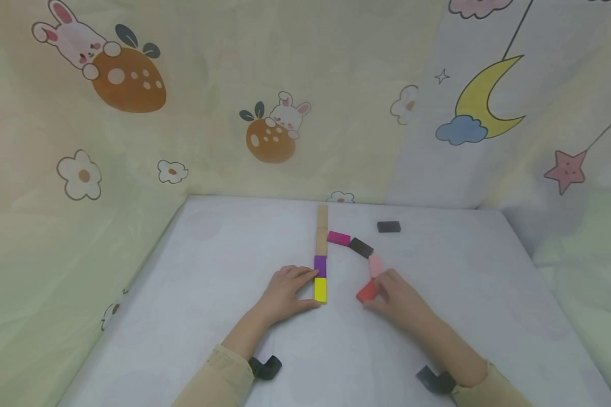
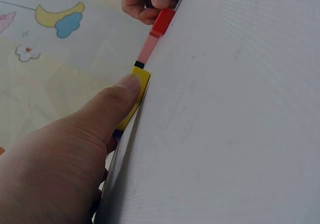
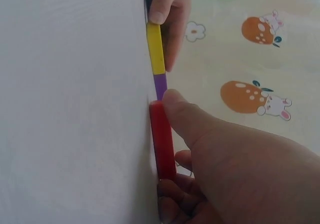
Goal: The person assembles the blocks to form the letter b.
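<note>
A straight column runs toward the person: plain wooden blocks [image 1: 322, 229] at the far end, then a purple block [image 1: 320, 267] and a yellow block [image 1: 320, 290]. My left hand [image 1: 284, 294] is beside it, thumb touching the yellow block's near end and fingertips at the purple block's left side. My right hand [image 1: 399, 299] pinches a red block [image 3: 162, 141], which lies slanted at the near end of a curved row. Beyond the red one in that row come a pink block [image 1: 375, 265], a black block [image 1: 361, 247] and a magenta block [image 1: 339, 238] by the column.
One loose dark block [image 1: 389, 226] lies apart at the back right of the white table [image 1: 183, 305]. Patterned cloth [image 1: 209, 113] with rabbits and flowers hangs behind and along the sides. A black strap piece [image 1: 266, 367] is at the left wrist, with another [image 1: 435, 380] at the right.
</note>
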A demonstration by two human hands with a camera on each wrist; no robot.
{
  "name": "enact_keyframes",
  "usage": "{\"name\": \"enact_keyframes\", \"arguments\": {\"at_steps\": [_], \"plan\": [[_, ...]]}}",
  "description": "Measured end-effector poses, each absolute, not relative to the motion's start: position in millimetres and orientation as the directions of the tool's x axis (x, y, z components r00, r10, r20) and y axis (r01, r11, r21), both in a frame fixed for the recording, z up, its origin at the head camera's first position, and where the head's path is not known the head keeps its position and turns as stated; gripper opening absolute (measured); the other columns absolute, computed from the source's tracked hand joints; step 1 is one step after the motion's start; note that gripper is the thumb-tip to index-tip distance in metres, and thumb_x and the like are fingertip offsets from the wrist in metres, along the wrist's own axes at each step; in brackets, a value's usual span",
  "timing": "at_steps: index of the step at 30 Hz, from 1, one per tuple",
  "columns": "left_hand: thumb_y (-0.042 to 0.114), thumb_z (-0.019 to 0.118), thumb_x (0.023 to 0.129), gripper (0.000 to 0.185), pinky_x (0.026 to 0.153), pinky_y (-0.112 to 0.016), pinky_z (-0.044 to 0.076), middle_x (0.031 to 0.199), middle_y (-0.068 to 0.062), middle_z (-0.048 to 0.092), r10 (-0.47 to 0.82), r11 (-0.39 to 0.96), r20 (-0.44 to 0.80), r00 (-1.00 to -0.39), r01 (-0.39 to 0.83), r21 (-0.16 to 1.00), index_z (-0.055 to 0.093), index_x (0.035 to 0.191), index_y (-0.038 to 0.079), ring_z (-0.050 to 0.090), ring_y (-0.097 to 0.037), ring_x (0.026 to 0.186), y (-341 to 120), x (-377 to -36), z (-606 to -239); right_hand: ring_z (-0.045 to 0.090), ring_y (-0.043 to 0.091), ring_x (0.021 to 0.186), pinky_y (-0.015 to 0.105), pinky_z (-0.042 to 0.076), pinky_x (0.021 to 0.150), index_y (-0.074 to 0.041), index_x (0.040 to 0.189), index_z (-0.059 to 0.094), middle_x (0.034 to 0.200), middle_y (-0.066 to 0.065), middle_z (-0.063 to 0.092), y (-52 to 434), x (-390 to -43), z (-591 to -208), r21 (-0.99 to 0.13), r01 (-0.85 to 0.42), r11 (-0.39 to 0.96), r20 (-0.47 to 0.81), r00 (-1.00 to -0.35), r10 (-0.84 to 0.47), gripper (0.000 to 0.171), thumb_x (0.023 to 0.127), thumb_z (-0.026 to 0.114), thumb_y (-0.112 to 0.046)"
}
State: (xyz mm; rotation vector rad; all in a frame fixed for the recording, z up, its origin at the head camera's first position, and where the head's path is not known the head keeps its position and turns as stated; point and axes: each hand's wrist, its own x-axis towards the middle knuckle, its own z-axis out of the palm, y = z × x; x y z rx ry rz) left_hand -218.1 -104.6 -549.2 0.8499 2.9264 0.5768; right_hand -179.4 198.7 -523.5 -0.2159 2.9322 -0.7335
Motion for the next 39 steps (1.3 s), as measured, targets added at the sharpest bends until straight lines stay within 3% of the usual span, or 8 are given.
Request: {"name": "enact_keyframes", "arguments": {"at_steps": [26,31,35,39], "plan": [[0.062,0.068,0.083,0.076,0.117,-0.049,0.033,0.147,0.006,0.05,0.522,0.782,0.062,-0.851,0.507,0.364,0.043,0.15,0.035,0.041,-0.023,0.137,-105,-219,-553,0.052,0.012,0.082,0.023,0.049,0.067,-0.023,0.099,0.059,0.103,-0.004,0.053,197,-184,-525,-0.427,-0.07,0.901,-0.102,-0.987,-0.125,0.043,0.075,0.082,-0.049],[0.063,0.067,0.084,0.076,0.117,-0.049,0.033,0.147,0.006,0.05,0.52,0.781,0.059,-0.852,0.503,0.37,0.042,0.15,0.035,0.04,-0.023,0.138,-105,-220,-555,0.055,0.015,0.09,0.029,0.052,0.075,-0.025,0.106,0.057,0.111,-0.006,0.052,223,-193,-514,-0.521,-0.006,0.853,-0.078,-0.995,-0.055,0.038,0.087,0.068,-0.056],[0.063,0.067,0.084,0.075,0.117,-0.049,0.032,0.147,0.006,0.05,0.52,0.781,0.063,-0.852,0.504,0.37,0.043,0.149,0.034,0.04,-0.023,0.138,-105,-220,-553,0.054,0.022,0.097,0.035,0.051,0.078,-0.017,0.115,0.055,0.116,0.003,0.054,254,-214,-509,-0.561,0.014,0.828,-0.027,-1.0,-0.001,0.047,0.095,0.053,-0.059],[0.063,0.067,0.084,0.076,0.117,-0.05,0.032,0.147,0.007,0.05,0.518,0.783,0.063,-0.853,0.503,0.367,0.042,0.15,0.035,0.04,-0.023,0.138,-106,-220,-554,0.056,0.028,0.102,0.041,0.051,0.079,-0.011,0.125,0.053,0.122,0.011,0.055,276,-235,-512,-0.57,0.009,0.822,-0.017,-1.0,0.0,0.053,0.098,0.05,-0.056]]}}
